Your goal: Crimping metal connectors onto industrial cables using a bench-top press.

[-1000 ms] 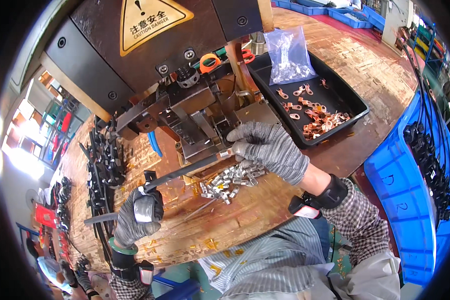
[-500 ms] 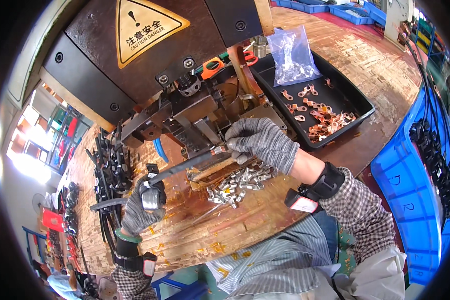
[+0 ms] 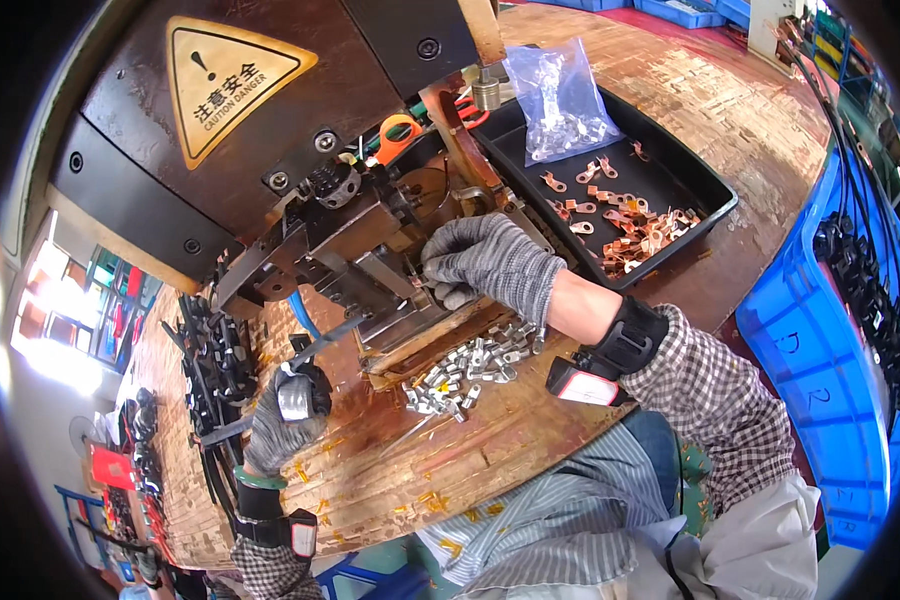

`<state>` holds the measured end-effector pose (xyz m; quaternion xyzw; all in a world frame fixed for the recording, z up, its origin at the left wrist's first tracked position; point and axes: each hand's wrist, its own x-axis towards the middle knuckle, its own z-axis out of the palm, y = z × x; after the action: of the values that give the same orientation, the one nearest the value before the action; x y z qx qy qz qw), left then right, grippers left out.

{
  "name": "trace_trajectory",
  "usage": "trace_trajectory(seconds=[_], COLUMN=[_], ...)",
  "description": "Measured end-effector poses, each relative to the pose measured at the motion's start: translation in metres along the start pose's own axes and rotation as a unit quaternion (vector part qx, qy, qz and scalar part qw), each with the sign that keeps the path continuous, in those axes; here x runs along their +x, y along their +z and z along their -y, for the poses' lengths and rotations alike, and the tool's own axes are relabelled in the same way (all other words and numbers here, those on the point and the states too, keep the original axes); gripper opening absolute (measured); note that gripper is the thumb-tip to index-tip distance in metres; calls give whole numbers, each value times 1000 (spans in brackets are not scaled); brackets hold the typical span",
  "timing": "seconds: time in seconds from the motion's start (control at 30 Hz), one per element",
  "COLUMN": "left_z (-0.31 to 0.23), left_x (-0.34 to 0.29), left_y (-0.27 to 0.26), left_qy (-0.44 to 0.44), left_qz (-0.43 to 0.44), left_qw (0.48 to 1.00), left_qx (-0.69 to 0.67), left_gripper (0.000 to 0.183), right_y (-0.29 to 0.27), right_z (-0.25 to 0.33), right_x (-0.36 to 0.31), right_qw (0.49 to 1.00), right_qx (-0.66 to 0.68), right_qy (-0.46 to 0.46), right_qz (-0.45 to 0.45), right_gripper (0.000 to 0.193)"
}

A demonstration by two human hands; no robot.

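My left hand (image 3: 288,420), in a grey knit glove, is closed round a black cable (image 3: 332,338). A silvery band wraps its thumb. From that hand the cable slants up to the tooling (image 3: 382,275) of a dark press (image 3: 260,190). My right hand (image 3: 490,262), gloved alike, pinches a small cable lug at the cable's far end, right at the tooling. The fingertips hide most of the lug. Below the right hand, a loose pile of silvery cable lugs (image 3: 475,370) lies on the wooden table (image 3: 390,480).
A black tray (image 3: 715,205) holds copper lugs (image 3: 650,235) and a clear plastic bag (image 3: 560,100) of small metal parts. Orange-handled scissors (image 3: 398,135) rest beside the press. Black cables (image 3: 210,360) are bundled at left. A blue crate (image 3: 810,370) stands at right.
My right hand has brought the lug and cable end up against the press tooling. The cable has moved with it. The view has shifted slightly, and my left hand keeps its grip.
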<state>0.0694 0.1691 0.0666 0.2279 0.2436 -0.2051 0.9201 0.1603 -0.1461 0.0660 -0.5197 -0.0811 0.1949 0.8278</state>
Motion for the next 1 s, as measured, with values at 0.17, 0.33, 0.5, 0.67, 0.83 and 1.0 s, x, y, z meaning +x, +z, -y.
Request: trace_trajectory(seconds=[0.17,0.33,0.5,0.67,0.83,1.0], left_z=[4,3,5,4,10,5], left_x=[-6,-7,-8,-7,-11,-2], left_y=[6,3,8,9,11,8], left_qy=[40,59,60,0,65,-24], left_qz=[-16,-41,-51,-30,-36,-37], left_qw=[990,989,988,999,984,999], left_qx=[131,126,132,21,163,-17], left_gripper=[26,26,26,26,26,25], right_y=[-3,-4,-8,-11,-23,-31], right_z=[-7,-7,4,12,18,27], right_x=[4,3,2,-10,-31,-59], right_qw=[995,974,985,979,983,983], right_qx=[-55,-150,-166,-195,-127,-107], right_qy=[-77,-168,-21,-65,-130,-140], right_qz=[6,1,46,-8,-35,-48], right_gripper=[5,4,12,15,12,11])
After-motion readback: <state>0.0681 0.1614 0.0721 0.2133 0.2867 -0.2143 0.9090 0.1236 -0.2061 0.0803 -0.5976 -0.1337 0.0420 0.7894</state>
